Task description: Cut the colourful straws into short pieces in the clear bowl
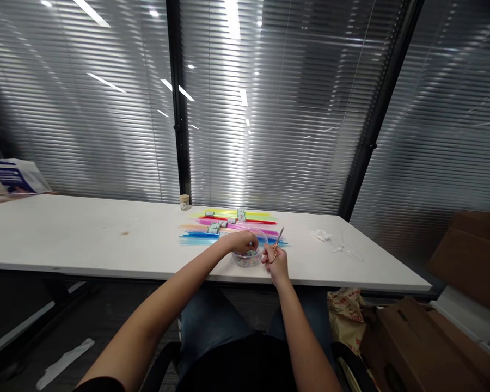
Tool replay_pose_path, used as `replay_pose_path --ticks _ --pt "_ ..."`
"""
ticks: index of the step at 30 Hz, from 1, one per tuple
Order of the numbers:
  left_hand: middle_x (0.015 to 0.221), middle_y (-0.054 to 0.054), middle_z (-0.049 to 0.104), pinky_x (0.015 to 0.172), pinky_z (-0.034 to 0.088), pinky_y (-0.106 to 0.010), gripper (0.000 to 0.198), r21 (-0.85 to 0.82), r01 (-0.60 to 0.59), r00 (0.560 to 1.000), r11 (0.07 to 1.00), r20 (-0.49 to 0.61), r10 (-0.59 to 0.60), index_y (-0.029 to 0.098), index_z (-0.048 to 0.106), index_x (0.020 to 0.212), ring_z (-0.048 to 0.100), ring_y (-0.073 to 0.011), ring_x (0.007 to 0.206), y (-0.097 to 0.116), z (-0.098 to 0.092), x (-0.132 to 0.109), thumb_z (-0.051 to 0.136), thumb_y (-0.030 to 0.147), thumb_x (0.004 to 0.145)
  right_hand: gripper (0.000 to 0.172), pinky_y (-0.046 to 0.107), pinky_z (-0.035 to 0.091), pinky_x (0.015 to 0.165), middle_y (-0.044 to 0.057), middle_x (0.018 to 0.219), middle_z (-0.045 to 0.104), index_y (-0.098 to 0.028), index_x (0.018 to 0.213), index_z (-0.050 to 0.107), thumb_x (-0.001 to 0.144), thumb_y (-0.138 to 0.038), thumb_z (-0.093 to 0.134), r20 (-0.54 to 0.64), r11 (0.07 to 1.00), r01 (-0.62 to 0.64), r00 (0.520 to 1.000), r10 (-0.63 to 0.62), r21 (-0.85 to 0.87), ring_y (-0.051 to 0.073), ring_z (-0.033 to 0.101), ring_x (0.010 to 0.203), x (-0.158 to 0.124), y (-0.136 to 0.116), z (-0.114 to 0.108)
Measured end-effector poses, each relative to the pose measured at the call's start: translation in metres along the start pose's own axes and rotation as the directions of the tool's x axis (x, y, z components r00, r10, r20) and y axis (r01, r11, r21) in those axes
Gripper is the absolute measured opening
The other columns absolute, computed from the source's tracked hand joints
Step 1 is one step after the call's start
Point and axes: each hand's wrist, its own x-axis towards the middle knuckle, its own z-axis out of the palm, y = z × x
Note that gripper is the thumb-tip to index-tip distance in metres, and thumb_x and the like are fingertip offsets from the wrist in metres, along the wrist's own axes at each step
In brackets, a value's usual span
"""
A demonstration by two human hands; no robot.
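A clear plastic bowl [247, 260] with small multicoloured pieces in it stands near the table's front edge. Over its opening is my left hand [244, 241], fingers curled down and closed; what they hold, if anything, is too small to make out. At the bowl's right side, my right hand [276, 264] is closed around a pair of scissors [278, 240] with copper-coloured handles, blades pointing up. Just behind the bowl lie bundles of thin coloured sticks or straws [200, 238] in blue, pink, red and yellow, with paper bands around them.
On the white table [85, 234], a small jar [184, 202] stands at the back. Crumpled white tissue [322, 235] and a clear plastic piece [345, 249] lie to the right. Cardboard boxes [424, 343] and a paper bag [346, 318] are on the floor at right.
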Motion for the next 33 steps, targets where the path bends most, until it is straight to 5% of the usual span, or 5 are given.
replay_pose_path --ticks 7,17,33 --pt "0.087 -0.002 0.070 0.061 0.040 -0.020 0.032 0.010 0.024 1.000 1.000 0.019 -0.024 0.020 0.069 0.096 0.059 -0.0137 0.073 0.0004 0.0001 -0.0012 0.055 0.007 0.070 0.037 0.021 0.020 0.031 -0.003 0.039 0.051 -0.018 0.056 0.053 0.071 -0.049 0.064 -0.003 1.000 0.011 1.000 -0.011 -0.016 0.006 0.030 0.027 0.0006 0.0004 0.0001" --pt "0.084 -0.002 0.070 0.062 0.041 -0.020 0.020 -0.016 0.029 0.999 0.999 0.037 -0.028 0.020 0.070 0.089 0.059 -0.0129 0.071 -0.0024 0.0009 0.0005 0.057 0.013 0.075 0.037 0.021 0.020 0.032 -0.004 0.039 0.051 -0.018 0.054 0.051 0.070 -0.049 0.064 -0.004 1.000 0.007 1.000 -0.007 0.007 0.005 0.029 0.027 -0.0006 -0.0022 0.0012" --pt "0.089 -0.005 0.070 0.066 0.041 -0.021 0.023 0.002 0.030 0.998 1.000 -0.052 -0.030 0.017 0.068 0.093 0.061 -0.0155 0.078 -0.0044 0.0031 0.0007 0.051 0.011 0.079 0.038 0.020 0.019 0.031 -0.003 0.039 0.051 -0.017 0.056 0.053 0.069 -0.050 0.066 -0.002 1.000 0.012 1.000 -0.012 0.001 0.005 0.030 0.027 0.0000 -0.0011 0.0003"
